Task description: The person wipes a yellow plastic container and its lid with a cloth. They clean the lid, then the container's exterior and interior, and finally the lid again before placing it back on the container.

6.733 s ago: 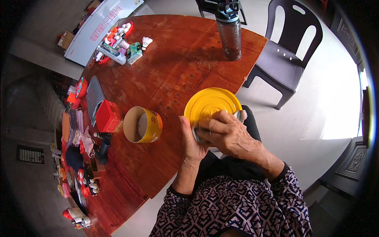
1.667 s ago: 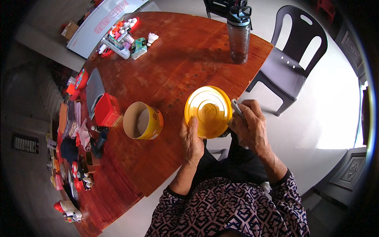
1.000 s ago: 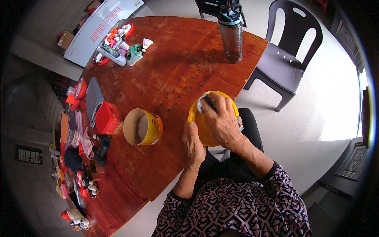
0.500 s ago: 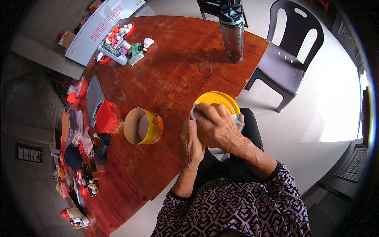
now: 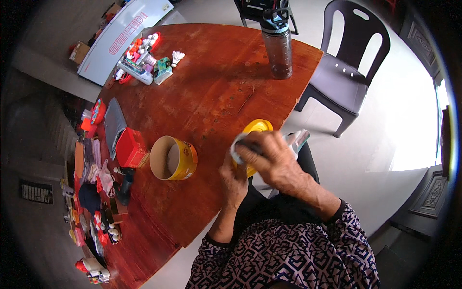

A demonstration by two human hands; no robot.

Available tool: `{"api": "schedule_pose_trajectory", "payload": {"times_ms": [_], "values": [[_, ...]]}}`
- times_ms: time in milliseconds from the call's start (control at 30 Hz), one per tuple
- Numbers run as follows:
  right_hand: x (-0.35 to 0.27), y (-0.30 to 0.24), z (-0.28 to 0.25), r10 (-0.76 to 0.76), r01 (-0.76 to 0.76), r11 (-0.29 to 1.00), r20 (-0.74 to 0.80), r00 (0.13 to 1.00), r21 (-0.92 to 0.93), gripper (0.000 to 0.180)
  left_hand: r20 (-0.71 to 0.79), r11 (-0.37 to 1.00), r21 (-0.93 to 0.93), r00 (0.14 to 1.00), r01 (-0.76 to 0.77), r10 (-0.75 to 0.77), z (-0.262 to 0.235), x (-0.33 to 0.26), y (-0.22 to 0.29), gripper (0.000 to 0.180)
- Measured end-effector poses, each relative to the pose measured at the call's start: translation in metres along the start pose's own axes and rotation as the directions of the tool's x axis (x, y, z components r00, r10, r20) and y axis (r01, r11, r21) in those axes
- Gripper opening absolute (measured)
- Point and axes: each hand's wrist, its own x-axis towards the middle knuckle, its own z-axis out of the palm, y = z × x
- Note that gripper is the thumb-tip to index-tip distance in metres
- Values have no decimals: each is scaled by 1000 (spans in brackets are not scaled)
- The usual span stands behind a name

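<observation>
My left hand (image 5: pixel 233 182) grips a round yellow lid (image 5: pixel 259 125) near the table's right edge, above my lap. Pressed against that lid, my right hand (image 5: pixel 274 161) is closed on a pale cloth (image 5: pixel 299 140), and a loose end of it sticks out past the hand. Part of the lid and most of the bunched cloth are hidden behind my fingers. To the left of my hands, a yellow cylindrical container (image 5: pixel 186 160) with a grey-brown inside sits uncovered on the table.
The reddish wooden table (image 5: pixel 207 106) bears a red box (image 5: pixel 131 147), a dark water bottle (image 5: pixel 279 53), and a shuttlecock (image 5: pixel 177 58) beside small odds and ends. Clothes and clutter line its left side. A grey plastic chair (image 5: pixel 341 74) stands at the right.
The lid has tilted, so less of its yellow face shows. My right hand has shifted slightly lower and left across it, and more of the cloth's end sticks out. The container stays put.
</observation>
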Motion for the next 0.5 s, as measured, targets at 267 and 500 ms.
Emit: {"api": "schedule_pose_trajectory", "payload": {"times_ms": [267,500], "values": [[5,11,1,44,-47,998,-93,995,-29,40,63,996,88,998,22,-28,-7,-4,3,29],[-12,44,13,347,-332,937,-181,920,107,38,29,995,-101,1000,4,-1,-5,-4,18,25]]}}
